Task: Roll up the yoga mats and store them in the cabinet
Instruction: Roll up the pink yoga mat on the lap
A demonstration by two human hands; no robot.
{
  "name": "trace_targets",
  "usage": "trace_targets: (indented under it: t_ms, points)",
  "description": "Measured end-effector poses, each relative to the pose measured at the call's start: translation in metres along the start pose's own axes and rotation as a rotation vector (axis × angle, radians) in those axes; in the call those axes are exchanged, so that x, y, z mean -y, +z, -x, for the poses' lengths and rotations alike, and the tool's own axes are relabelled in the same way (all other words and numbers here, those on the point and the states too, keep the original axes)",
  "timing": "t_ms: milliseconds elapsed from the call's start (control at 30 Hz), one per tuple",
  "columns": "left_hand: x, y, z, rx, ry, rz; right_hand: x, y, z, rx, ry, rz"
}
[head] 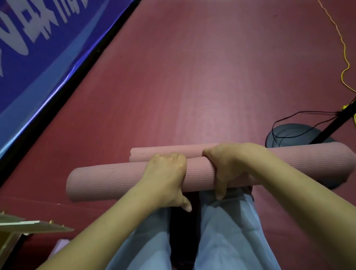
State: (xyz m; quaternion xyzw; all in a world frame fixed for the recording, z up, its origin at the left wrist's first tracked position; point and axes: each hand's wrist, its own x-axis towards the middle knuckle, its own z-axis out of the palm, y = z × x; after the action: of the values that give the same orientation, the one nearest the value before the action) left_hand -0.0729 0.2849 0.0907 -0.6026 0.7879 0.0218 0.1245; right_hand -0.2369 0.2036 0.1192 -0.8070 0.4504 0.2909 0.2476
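Where the two hands meet the rolled pink yoga mat (106,184), both close round it from above: the left hand (164,178) wraps over the roll near its middle, fingers curled down the far side and thumb showing beneath, and the right hand (227,166) takes the same kind of grip just beside it, fingers over the top and thumb pointing down at the near side. The two hands sit close together, a short bare stretch of mat between them. The roll lies crosswise in front of the person, above the knees in light blue trousers (222,245), its left end lower and nearer, its right end higher and further off. Along the far side of the roll a flat pink edge (162,153) runs beside it, touching it; whether it is the loose outer flap of the same mat or a second one cannot be told.

Beneath everything spreads a dark red floor (201,71). To the right stands a black pole (351,109) on a round dark base (291,133), with a thin black wire and a yellow cord (344,64) trailing past it. A blue banner (29,31) with white characters slants along the left. At the lower left corner shows the pale edge of a wooden board (20,224).
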Motion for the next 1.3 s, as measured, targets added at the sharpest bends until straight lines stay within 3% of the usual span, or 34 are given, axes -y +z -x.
trace_targets:
  t_ms: [67,233,433,633,1100,1300]
  points:
    - [-0.001,-0.002,-0.003,0.013,0.002,-0.001,-0.002,0.003,0.004,-0.059,0.011,0.074]
    - [0.009,-0.012,-0.016,0.062,-0.034,0.112,0.0,0.028,0.006,-0.384,-0.004,0.204]
    - [0.014,-0.009,-0.019,0.045,-0.024,0.108,0.003,0.03,0.004,-0.479,-0.011,0.225]
    - [0.003,-0.013,0.001,0.026,-0.024,0.11,0.005,0.034,0.02,-0.442,-0.021,0.206]
    - [-0.025,-0.007,0.063,0.302,0.078,0.256,0.024,0.065,0.085,-0.127,-0.075,0.087]
    - [-0.011,-0.002,0.042,0.288,0.044,0.404,0.026,0.049,0.076,-0.106,-0.035,0.005]
